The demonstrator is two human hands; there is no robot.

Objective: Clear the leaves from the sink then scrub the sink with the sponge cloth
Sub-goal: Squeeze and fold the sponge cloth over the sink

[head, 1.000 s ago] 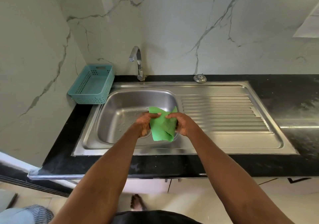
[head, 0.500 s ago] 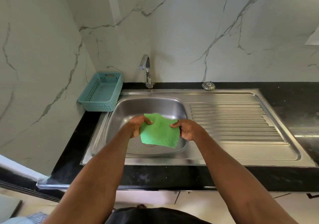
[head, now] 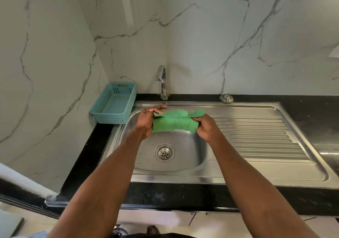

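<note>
A green sponge cloth [head: 175, 123] is stretched out above the back half of the steel sink bowl [head: 185, 157]. My left hand [head: 146, 121] pinches its left edge and my right hand [head: 205, 127] pinches its right edge. The cloth's top edge is folded over. Below it the drain [head: 164, 153] shows, with water drops on the bowl's floor around it. I see no leaves in the bowl.
A teal plastic basket [head: 114, 105] stands on the black counter left of the sink. The tap [head: 161, 80] rises behind the bowl. A round metal strainer [head: 226, 98] lies at the back edge. The ribbed drainboard [head: 256, 136] extends to the right.
Both hands have lifted the cloth up and toward the back of the bowl, pulling it wider and uncovering the drain. The camera view has tilted closer over the sink.
</note>
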